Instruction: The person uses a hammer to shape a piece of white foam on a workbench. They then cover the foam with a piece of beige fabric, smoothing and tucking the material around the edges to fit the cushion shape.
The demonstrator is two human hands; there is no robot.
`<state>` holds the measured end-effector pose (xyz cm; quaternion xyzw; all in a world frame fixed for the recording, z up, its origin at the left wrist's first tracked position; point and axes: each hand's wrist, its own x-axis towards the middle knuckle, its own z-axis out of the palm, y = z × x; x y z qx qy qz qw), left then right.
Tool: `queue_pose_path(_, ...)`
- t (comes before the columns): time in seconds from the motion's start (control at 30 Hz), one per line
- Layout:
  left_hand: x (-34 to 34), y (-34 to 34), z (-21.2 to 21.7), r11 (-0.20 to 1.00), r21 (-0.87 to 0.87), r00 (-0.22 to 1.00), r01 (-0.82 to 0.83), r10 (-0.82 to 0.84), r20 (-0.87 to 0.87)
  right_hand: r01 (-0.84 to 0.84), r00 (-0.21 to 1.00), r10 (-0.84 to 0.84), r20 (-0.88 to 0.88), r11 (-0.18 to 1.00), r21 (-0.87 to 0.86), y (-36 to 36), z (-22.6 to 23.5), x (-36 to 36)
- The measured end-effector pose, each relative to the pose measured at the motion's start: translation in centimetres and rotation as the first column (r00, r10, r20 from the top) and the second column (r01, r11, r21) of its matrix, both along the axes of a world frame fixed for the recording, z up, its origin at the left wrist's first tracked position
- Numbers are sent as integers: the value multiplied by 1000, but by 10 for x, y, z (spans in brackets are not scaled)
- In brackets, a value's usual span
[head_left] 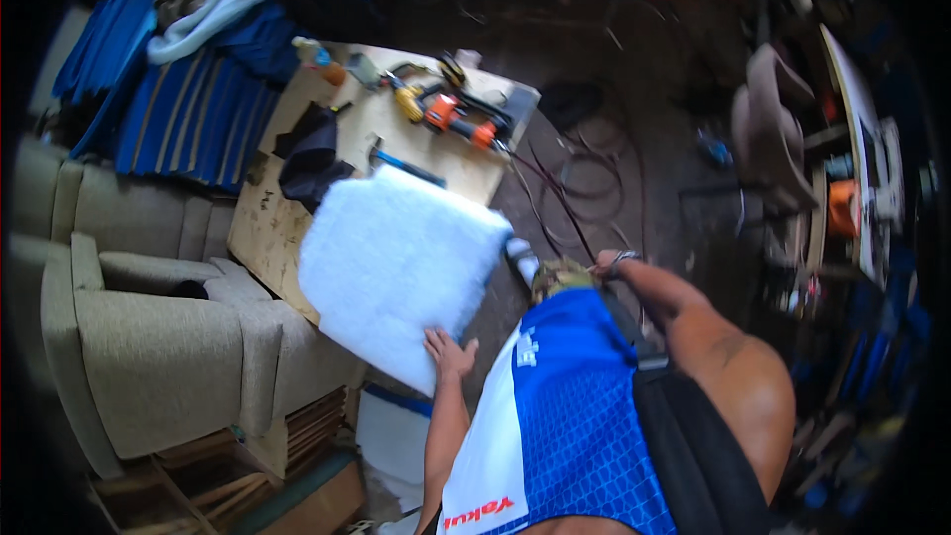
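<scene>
A thick white sheet of fluffy padding (401, 258) lies on the near end of a wooden worktable (406, 134) and covers its front edge. My left hand (451, 355) rests on the padding's near right edge, fingers apart and holding nothing. By my hip, beside the camouflage shorts, is my right hand (606, 264); its fingers are too small and hidden to make out. Beyond the padding lies a hammer (406, 163) with a blue handle. Farther back sit an orange-and-black power tool (461, 121) and a yellow tool (408, 101).
Black cloth (312, 159) and a bottle (319, 57) are on the table's left. Beige sofa pieces (158, 347) crowd the left, below stacked blue panels (193, 119). Coiled hoses (594, 173) cross the floor to the right, toward a chair (778, 129) and a shelf bench (852, 139).
</scene>
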<state>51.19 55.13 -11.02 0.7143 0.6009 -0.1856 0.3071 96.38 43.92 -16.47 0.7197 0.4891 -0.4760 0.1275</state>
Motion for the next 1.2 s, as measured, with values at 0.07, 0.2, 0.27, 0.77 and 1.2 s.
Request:
queue_pose_path(0.07,-7,3,-9,997,29,997,76,-77,21,46,997,-35,68,986,-163,-113,-11,6)
queue_pose_path(0.2,-14,15,-4,997,46,998,62,-63,23,157,987,-143,67,940,-304,-276,8,-26)
queue_pose_path(0.27,-9,18,-1,999,32,996,13,-16,83,220,974,-224,28,920,-325,-365,-7,-61)
queue_pose_path(0.77,-25,-28,-63,950,-121,886,-289,313,343,384,916,-401,2,877,-287,-458,26,-38)
queue_pose_path(1.2,87,-322,-155,903,-412,949,-124,230,217,475,876,-474,-87,880,-20,-399,-17,213)
